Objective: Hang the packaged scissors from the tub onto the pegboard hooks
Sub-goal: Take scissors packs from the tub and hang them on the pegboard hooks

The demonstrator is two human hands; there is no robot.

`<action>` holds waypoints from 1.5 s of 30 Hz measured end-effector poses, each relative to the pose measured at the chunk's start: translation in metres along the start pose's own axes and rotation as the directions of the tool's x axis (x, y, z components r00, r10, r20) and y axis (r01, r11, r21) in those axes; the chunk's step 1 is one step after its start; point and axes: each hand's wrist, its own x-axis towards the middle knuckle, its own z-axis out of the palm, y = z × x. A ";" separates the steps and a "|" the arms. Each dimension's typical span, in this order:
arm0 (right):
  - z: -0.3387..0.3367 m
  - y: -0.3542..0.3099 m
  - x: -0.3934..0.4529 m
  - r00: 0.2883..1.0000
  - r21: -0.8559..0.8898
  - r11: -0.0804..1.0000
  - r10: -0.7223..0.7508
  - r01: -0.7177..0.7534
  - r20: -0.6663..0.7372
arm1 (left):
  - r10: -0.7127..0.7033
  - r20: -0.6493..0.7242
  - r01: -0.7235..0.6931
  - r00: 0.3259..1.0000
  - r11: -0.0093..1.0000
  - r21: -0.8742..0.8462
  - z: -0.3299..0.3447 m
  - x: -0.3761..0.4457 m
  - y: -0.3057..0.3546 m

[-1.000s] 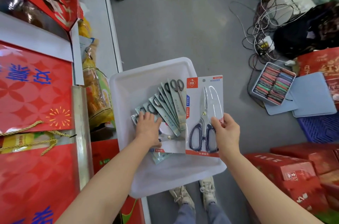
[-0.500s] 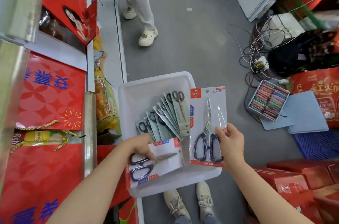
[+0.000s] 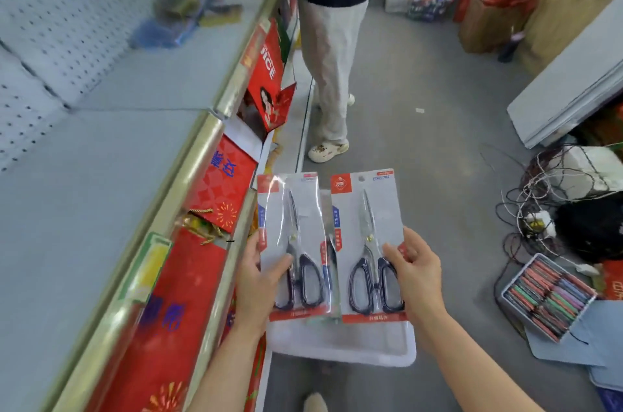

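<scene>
I hold two packs of scissors upright side by side above the white tub (image 3: 340, 349). My left hand (image 3: 258, 283) grips the left pack of scissors (image 3: 292, 226) at its lower left edge. My right hand (image 3: 413, 273) grips the right pack of scissors (image 3: 367, 219) at its lower right edge. Each pack is a grey card with a red label and dark-handled scissors under clear plastic. The tub is mostly hidden behind the packs. The white pegboard (image 3: 54, 17) rises at the far left behind a grey shelf (image 3: 84, 169); I see no hooks on it.
Another person (image 3: 332, 40) stands ahead in the aisle, reaching over the shelf. Red gift boxes (image 3: 188, 276) fill the lower shelf at left. Tangled cables (image 3: 539, 209), a tray of coloured items (image 3: 547, 298) and grey panels (image 3: 569, 98) lie on the floor at right.
My left hand lifted a second pack out of the tub and raised it beside the right one. My view tilted up from the tub toward the shelf and pegboard.
</scene>
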 end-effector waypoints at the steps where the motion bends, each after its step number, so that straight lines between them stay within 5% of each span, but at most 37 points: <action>1: 0.000 -0.015 -0.007 1.000 0.031 0.999 -0.022 0.021 0.019 | 0.045 -0.042 -0.046 0.998 0.999 -0.026 -0.002 -0.008 0.015; 8: 0.016 -0.112 -0.055 0.943 0.161 0.953 -0.282 0.255 0.175 | 0.236 -0.269 -0.266 0.934 0.960 -0.081 -0.040 -0.066 0.105; 16: 0.067 -0.183 -0.116 0.843 0.264 0.899 -0.424 0.349 0.330 | 0.381 -0.479 -0.424 0.790 0.906 0.022 -0.104 -0.125 0.174; 30: 0.164 -0.208 -0.274 0.688 0.485 0.815 -0.550 0.317 0.474 | 0.407 -0.717 -0.439 0.566 0.885 0.156 -0.236 -0.260 0.196; 45: 0.224 -0.215 -0.367 0.276 0.550 0.829 -0.555 0.102 0.785 | 0.416 -0.896 -0.380 0.155 0.862 0.334 -0.258 -0.365 0.209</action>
